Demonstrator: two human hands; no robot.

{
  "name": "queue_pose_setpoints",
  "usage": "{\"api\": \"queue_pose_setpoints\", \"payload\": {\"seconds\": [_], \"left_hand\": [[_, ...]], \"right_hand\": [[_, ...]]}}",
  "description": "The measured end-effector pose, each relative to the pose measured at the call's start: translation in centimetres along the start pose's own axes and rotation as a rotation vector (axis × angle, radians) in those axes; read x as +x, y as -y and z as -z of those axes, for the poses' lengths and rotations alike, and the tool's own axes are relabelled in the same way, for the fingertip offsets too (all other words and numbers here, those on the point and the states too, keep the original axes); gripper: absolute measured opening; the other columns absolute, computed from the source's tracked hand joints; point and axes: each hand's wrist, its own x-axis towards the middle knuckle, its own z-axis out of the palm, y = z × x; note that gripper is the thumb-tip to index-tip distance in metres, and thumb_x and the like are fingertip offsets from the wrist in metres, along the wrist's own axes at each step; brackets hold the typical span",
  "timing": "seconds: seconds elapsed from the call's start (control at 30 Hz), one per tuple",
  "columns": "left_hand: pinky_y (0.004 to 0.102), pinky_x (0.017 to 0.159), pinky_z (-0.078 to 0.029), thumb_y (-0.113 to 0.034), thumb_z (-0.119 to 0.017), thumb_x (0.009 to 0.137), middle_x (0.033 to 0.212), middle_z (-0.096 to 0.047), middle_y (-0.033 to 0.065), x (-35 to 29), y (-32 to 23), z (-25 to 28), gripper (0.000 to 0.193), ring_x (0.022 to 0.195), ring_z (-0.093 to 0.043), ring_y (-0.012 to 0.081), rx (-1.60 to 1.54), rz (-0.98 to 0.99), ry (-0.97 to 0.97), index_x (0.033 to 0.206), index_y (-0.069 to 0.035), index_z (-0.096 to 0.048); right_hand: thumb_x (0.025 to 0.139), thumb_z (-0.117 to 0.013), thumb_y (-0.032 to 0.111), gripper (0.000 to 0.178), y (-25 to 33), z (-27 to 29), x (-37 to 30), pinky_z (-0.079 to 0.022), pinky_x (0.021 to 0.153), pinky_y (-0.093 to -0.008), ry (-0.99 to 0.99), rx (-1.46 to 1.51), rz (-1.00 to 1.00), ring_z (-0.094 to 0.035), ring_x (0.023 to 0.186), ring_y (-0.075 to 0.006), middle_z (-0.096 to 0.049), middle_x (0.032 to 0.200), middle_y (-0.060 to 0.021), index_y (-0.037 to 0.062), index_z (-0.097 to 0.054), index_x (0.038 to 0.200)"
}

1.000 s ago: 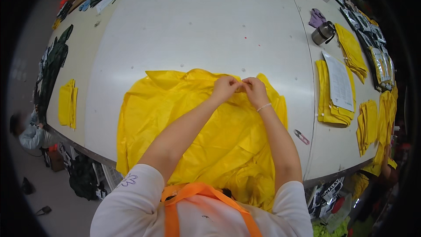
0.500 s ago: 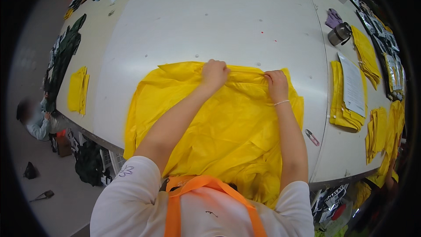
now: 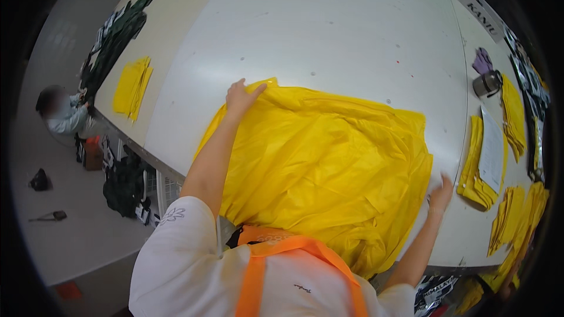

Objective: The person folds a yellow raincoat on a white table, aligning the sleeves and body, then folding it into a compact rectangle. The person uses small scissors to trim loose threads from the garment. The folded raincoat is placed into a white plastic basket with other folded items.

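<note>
A large yellow garment or cloth piece [image 3: 329,158], thin and wrinkled, is spread before me, its near edge bunched against my body. My left hand [image 3: 239,100] touches its far left corner, thumb apart from the fingers. Beyond the garment's right edge, my right hand [image 3: 440,194] is over the white tabletop, apart from the cloth. Motion smears its fingers, and whatever is under it is hidden. The small thread snips seen there earlier cannot be made out clearly now.
Folded yellow pieces [image 3: 132,88] lie at left beside dark green garments [image 3: 120,41]. At right are a yellow stack [image 3: 472,170] with a paper sheet [image 3: 492,149], a metal flask [image 3: 487,84] and purple cloth [image 3: 483,60]. A person [image 3: 61,111] is beyond the left edge.
My left hand has moved left along the garment's far edge to its corner. The right hand has let go of that edge and come nearer, off to the right. The view has turned.
</note>
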Motion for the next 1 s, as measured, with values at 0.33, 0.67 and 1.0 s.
{"api": "queue_pose_setpoints", "payload": {"seconds": [0.33,0.67,1.0], "left_hand": [[0.0311,0.076,-0.046,-0.064,-0.054,0.080,0.090,-0.063,0.0073,1.1,0.0,1.9,0.066,0.082,-0.060,0.0169,-0.589,0.479,0.750,0.104,-0.003,-0.059],[0.0203,0.069,-0.044,-0.004,-0.062,0.084,0.085,-0.063,0.0016,-11.0,-3.5,10.6,0.015,0.076,-0.056,0.0063,-1.344,0.020,0.454,0.096,-0.003,-0.053],[0.0166,0.061,-0.041,-0.011,-0.062,0.086,0.081,-0.063,0.0003,-17.8,-3.5,14.7,0.020,0.069,-0.054,0.0018,-1.489,-0.031,0.507,0.101,0.002,-0.057]], "right_hand": [[0.088,-0.048,-0.002,0.027,-4.4,-1.0,-9.3,-0.044,0.090,-0.0388,-0.051,-0.229,-0.198,-0.051,0.104,-0.0340,-0.050,0.115,-0.0185,-0.0067,-0.049,0.114],[0.086,-0.062,0.004,0.018,30.5,3.3,-7.1,-0.047,0.076,-0.0220,0.224,1.001,0.158,-0.058,0.088,-0.0104,-0.064,0.097,-0.0066,-0.0025,-0.063,0.103],[0.080,-0.069,0.014,0.015,43.6,6.3,-11.0,-0.044,0.058,-0.0263,0.431,0.779,0.531,-0.051,0.060,-0.0129,-0.063,0.076,-0.0076,0.0009,-0.064,0.087]]}}
